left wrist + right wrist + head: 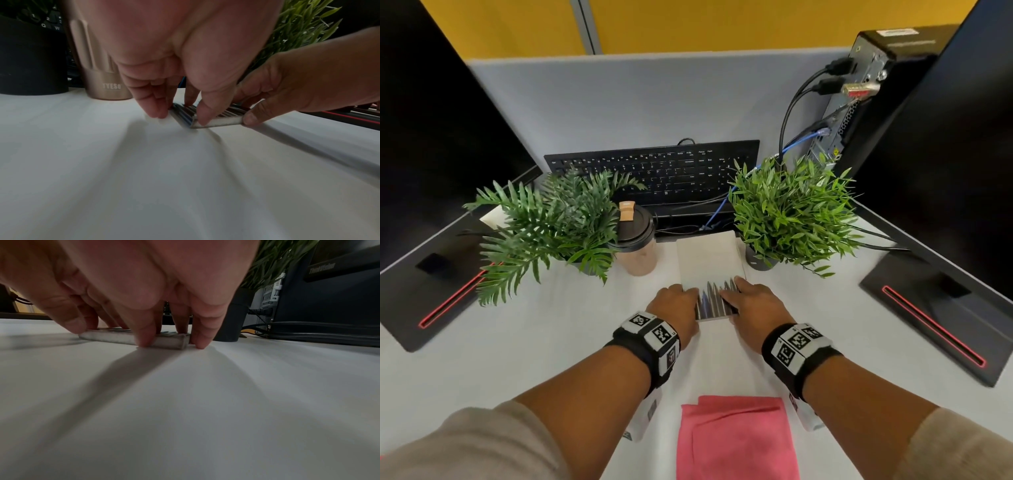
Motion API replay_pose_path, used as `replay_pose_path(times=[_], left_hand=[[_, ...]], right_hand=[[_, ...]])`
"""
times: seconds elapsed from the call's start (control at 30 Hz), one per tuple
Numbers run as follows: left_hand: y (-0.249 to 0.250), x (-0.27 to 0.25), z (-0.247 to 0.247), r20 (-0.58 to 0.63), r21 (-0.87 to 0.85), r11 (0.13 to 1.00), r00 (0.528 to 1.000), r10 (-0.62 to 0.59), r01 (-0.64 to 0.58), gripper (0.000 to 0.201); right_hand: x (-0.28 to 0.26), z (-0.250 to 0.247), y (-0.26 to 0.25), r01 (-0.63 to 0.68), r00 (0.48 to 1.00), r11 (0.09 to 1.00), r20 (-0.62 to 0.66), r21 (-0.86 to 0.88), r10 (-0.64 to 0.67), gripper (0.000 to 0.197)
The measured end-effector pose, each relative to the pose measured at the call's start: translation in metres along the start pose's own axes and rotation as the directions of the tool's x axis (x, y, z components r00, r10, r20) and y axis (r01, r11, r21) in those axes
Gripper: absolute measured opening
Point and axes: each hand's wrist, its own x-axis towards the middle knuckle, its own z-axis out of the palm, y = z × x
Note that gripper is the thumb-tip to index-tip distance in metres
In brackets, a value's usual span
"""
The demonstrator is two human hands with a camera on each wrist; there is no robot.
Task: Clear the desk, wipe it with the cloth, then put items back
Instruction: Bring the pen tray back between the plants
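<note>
A flat grey tray of several metallic pens (714, 305) lies on the white desk (534, 342), overlapping the near end of a white notebook (707, 257). My left hand (690, 301) grips the tray's left side, thumb on its front edge (202, 120). My right hand (741, 301) grips the right side, thumb tip pressed to the front edge (144, 342). The tray (218, 121) rests on the desk in both wrist views (121, 337). A folded pink cloth (736, 438) lies near the front edge, between my forearms.
A tan tumbler with a black lid (635, 243) and a fern in a dark pot (551, 222) stand at the left, a second plant (791, 212) at the right. Behind are a black keyboard (654, 171), cables and a computer tower (859, 85). Monitor stands (441, 287) (935, 315) flank the desk.
</note>
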Motion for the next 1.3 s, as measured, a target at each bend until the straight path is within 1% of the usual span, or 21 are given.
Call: replay_pose_path(times=[0.4,0.47,0.53,0.57,0.6,0.63,0.67,0.7,0.73,0.77,0.83,0.87,0.93,1.03,1.07,1.1,1.13,1.17,1.2,1.23,1.3], left_hand=[[-0.019,-0.003,-0.003,-0.035,-0.042,0.999,0.999,-0.029,0.027,0.041],[-0.020,-0.005,-0.003,-0.065,-0.077,0.997,0.997,-0.036,0.031,0.041],[-0.026,-0.011,0.000,-0.108,-0.162,0.984,0.990,-0.091,0.073,0.041],[-0.032,-0.015,0.001,-0.120,-0.215,0.970,0.982,-0.145,0.117,0.043],[-0.040,-0.019,0.001,-0.127,-0.263,0.950,0.970,-0.207,0.168,0.047],[-0.049,-0.021,0.002,-0.129,-0.302,0.929,0.956,-0.263,0.215,0.052],[-0.057,-0.022,0.002,-0.128,-0.339,0.908,0.944,-0.305,0.247,0.055],[-0.064,-0.022,0.001,-0.122,-0.363,0.892,0.935,-0.332,0.269,0.058],[-0.071,-0.019,0.000,-0.128,-0.381,0.881,0.927,-0.353,0.282,0.060],[-0.076,-0.015,-0.001,-0.127,-0.397,0.868,0.918,-0.375,0.299,0.062],[-0.080,-0.007,-0.007,-0.104,-0.467,0.807,0.885,-0.455,0.360,0.063],[-0.083,-0.002,-0.008,-0.095,-0.512,0.765,0.859,-0.503,0.391,0.058],[-0.088,0.005,-0.012,-0.071,-0.562,0.698,0.815,-0.575,0.443,0.044],[-0.095,0.009,-0.009,-0.074,-0.634,0.646,0.798,-0.598,0.425,0.051],[-0.094,0.009,-0.008,-0.087,-0.660,0.633,0.796,-0.598,0.404,0.051],[-0.093,0.010,-0.007,-0.088,-0.672,0.627,0.798,-0.596,0.394,0.053],[-0.090,0.009,-0.008,-0.108,-0.671,0.643,0.810,-0.576,0.368,0.057],[-0.087,0.010,-0.008,-0.114,-0.663,0.660,0.823,-0.556,0.354,0.060],[-0.085,0.012,-0.007,-0.128,-0.654,0.677,0.833,-0.538,0.337,0.061],[-0.083,0.014,-0.007,-0.133,-0.643,0.688,0.837,-0.531,0.335,0.061],[-0.080,0.018,-0.007,-0.143,-0.631,0.698,0.833,-0.535,0.340,0.057]], right_hand=[[0.010,0.008,-0.018,0.058,0.998,0.998,-0.022,-0.030,-0.059,0.051],[0.007,0.008,-0.015,0.039,0.998,0.999,-0.049,0.033,-0.038,0.051],[-0.002,0.008,-0.002,-0.055,0.983,0.977,-0.161,0.208,0.090,0.042],[-0.008,0.005,0.007,-0.142,0.954,0.940,-0.211,0.309,0.214,0.038],[-0.013,0.002,0.016,-0.231,0.902,0.881,-0.248,0.413,0.353,0.036],[-0.014,-0.003,0.027,-0.329,0.839,0.797,-0.230,0.507,0.493,0.038],[-0.012,-0.009,0.038,-0.385,0.782,0.705,-0.196,0.595,0.592,0.043],[-0.008,-0.018,0.046,-0.423,0.750,0.636,-0.144,0.645,0.645,0.048],[0.000,-0.026,0.051,-0.454,0.752,0.606,-0.083,0.653,0.653,0.050],[0.008,-0.032,0.055,-0.477,0.776,0.602,-0.015,0.641,0.630,0.055],[0.021,-0.043,0.053,-0.482,0.816,0.580,0.096,0.657,0.570,0.079],[0.027,-0.046,0.052,-0.459,0.834,0.536,0.135,0.708,0.535,0.087],[0.035,-0.047,0.046,-0.403,0.866,0.433,0.183,0.806,0.464,0.078],[0.041,-0.047,0.041,-0.338,0.899,0.446,0.143,0.829,0.414,0.070],[0.042,-0.048,0.033,-0.313,0.913,0.440,0.140,0.841,0.382,0.074],[0.044,-0.046,0.030,-0.319,0.923,0.442,0.169,0.838,0.346,0.084],[0.043,-0.047,0.024,-0.329,0.927,0.445,0.195,0.833,0.321,0.090],[0.045,-0.045,0.023,-0.345,0.925,0.445,0.220,0.827,0.308,0.083],[0.045,-0.047,0.019,-0.342,0.928,0.448,0.221,0.826,0.302,0.070],[0.047,-0.043,0.022,-0.344,0.923,0.447,0.210,0.826,0.323,0.061],[0.049,-0.041,0.027,-0.394,0.896,0.445,0.228,0.804,0.381,0.061]])
